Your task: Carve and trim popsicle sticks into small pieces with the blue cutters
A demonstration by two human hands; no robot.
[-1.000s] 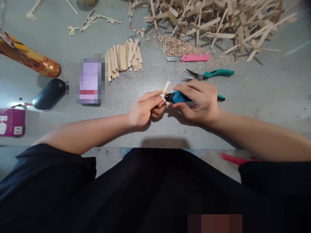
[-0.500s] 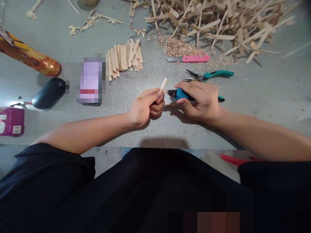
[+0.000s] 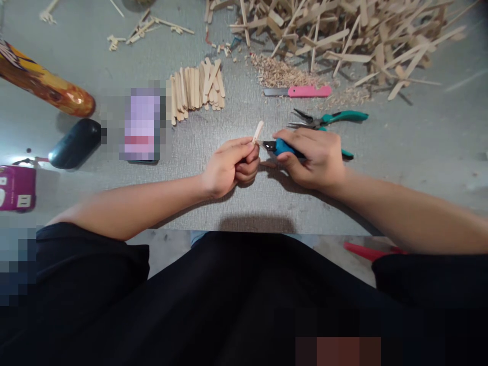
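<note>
Between thumb and fingers, my left hand point(image 3: 234, 165) pinches a pale wooden stick point(image 3: 258, 131) that points up and slightly right. My right hand point(image 3: 314, 155) is wrapped round blue-handled cutters point(image 3: 282, 147), whose dark jaws face left, close beside the stick and my left fingertips. Whether the jaws touch the wood cannot be made out. A small wooden piece point(image 3: 269, 164) lies on the table just below the cutters. Green-handled pliers point(image 3: 343, 117) lie behind my right hand and are partly hidden by it.
A pink-handled knife point(image 3: 308, 91) lies beyond the pliers, near wood shavings point(image 3: 282, 73) and a large heap of sticks point(image 3: 343, 40). Left of them are a row of flat sticks point(image 3: 194, 89), a phone point(image 3: 141, 124), a dark case point(image 3: 76, 144), an orange tube point(image 3: 57, 89) and a purple box point(image 3: 17, 188).
The view has shifted very slightly. Both hands keep nearly the same pose, with the stick and the cutters in them.
</note>
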